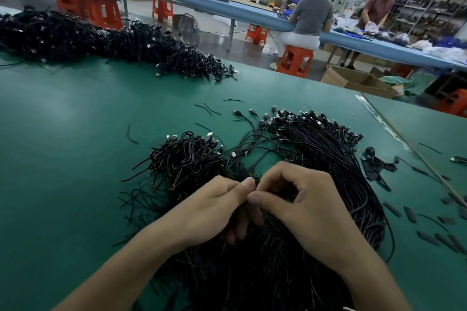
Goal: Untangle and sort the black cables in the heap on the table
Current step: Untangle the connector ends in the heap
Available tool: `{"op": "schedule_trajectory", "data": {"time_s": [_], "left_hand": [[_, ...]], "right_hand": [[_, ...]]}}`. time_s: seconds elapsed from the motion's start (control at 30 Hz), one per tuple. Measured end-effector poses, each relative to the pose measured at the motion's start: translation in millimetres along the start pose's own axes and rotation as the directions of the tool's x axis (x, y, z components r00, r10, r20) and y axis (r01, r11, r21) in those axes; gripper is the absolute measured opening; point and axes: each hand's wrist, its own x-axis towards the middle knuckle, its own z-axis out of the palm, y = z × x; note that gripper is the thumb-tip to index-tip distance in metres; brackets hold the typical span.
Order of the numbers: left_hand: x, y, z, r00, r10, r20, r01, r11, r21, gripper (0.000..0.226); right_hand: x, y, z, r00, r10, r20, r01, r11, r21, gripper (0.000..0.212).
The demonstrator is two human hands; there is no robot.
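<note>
Black cables (252, 272): one heap on the green bench (63, 159), directly in front of me and running under both forearms. I log three parts.
- Left part: tangled clump (187, 156), metal plugs sticking out at all angles.
- Right part: combed bundle (328, 154), strands lying side by side, plugs gathered at the far end.
- Near part: loose ends, too dark for me to read in detail.

Left hand (214, 207): over the middle of the heap, fingers curled under, thumb pressed to forefinger, pinching strands.

Right hand (305, 199): meets the left at the thumbs, fingers curled into a ring, thumb and forefinger nipping cable at the same spot.

Second heap (101, 38): black cable, long, at the far left of the bench, well apart from mine.

Short black strips (409, 212): scattered on the bench right of the bundle.

Thin wire offcuts (209, 108): a few, beyond the clump.

Background: orange stools (294, 60), open cardboard box (358, 81), seated person (310, 15) at a blue bench (252, 11).
</note>
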Motion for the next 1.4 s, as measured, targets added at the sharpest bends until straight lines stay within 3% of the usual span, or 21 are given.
{"op": "schedule_trajectory", "data": {"time_s": [0.17, 0.3, 0.37, 0.47, 0.57, 0.63, 0.7, 0.83, 0.9, 0.97, 1.03, 1.13, 1.27, 1.4], "left_hand": [[-6.5, 2.5, -11.6, 0.982, -0.04, 0.183, 0.083, 0.969, -0.233, 0.056], [-7.9, -0.3, -13.6, 0.953, -0.047, 0.298, 0.162, 0.913, -0.374, 0.049], [-6.0, -2.1, -10.5, 0.97, -0.094, 0.226, 0.161, 0.94, -0.3, 0.053], [-1.5, -4.2, -5.3, 0.993, -0.115, -0.019, 0.115, 0.993, -0.031, 0.05], [4.2, -7.5, 2.9, 0.983, -0.156, -0.096, 0.134, 0.969, -0.206, 0.042], [4.8, -6.7, 8.4, 0.974, -0.224, -0.027, 0.186, 0.864, -0.468, 0.038], [3.9, -7.0, 10.3, 0.967, -0.238, 0.095, 0.25, 0.791, -0.559, 0.051], [6.8, -10.9, 10.2, 0.938, -0.329, 0.108, 0.346, 0.878, -0.331, 0.083], [7.9, -15.6, 7.1, 0.938, -0.345, 0.035, 0.343, 0.908, -0.242, 0.081], [8.9, -23.1, 1.5, 0.954, -0.297, -0.047, 0.275, 0.927, -0.256, 0.067], [8.5, -28.1, -5.8, 0.952, -0.264, -0.152, 0.209, 0.93, -0.303, 0.06], [9.3, -29.7, -14.0, 0.928, -0.233, -0.29, 0.121, 0.927, -0.356, 0.059], [11.8, -30.4, -16.4, 0.903, -0.188, -0.387, 0.038, 0.93, -0.365, 0.06], [14.2, -31.5, -16.8, 0.899, -0.222, -0.377, 0.041, 0.9, -0.433, 0.064]], "right_hand": [[1.8, 7.1, 3.2, 0.988, 0.039, 0.146, -0.085, 0.943, 0.32, 0.012], [1.0, 7.0, 3.7, 0.981, 0.048, 0.189, -0.096, 0.963, 0.253, 0.011], [0.1, 6.3, 3.9, 0.982, 0.057, 0.178, -0.086, 0.983, 0.163, 0.011], [-0.8, 2.5, 9.0, 0.992, 0.038, 0.123, -0.038, 0.999, 0.001, 0.017], [1.2, -1.6, 18.5, 0.999, 0.028, 0.036, -0.028, 1.0, 0.007, 0.017], [3.5, -3.0, 25.2, 1.0, 0.02, -0.024, -0.019, 0.999, 0.027, 0.018], [5.3, -1.9, 29.3, 0.998, 0.003, -0.064, -0.003, 1.0, 0.003, 0.018], [10.8, 7.7, 28.6, 0.999, 0.011, -0.052, -0.011, 1.0, 0.009, 0.018], [12.7, 14.7, 25.9, 0.999, 0.034, -0.029, -0.033, 0.998, 0.045, 0.016], [14.6, 25.3, 20.9, 0.993, 0.108, -0.035, -0.107, 0.994, 0.037, 0.016], [14.1, 39.8, 14.6, 0.97, 0.237, -0.046, -0.239, 0.969, -0.055, 0.029], [7.5, 58.7, 13.5, 0.895, 0.443, 0.043, -0.406, 0.852, -0.332, 0.037], [1.3, 59.7, 33.0, 0.827, 0.532, 0.178, -0.405, 0.786, -0.468, 0.036], [3.3, 51.3, 48.7, 0.826, 0.533, 0.181, -0.356, 0.744, -0.565, 0.027]]}}
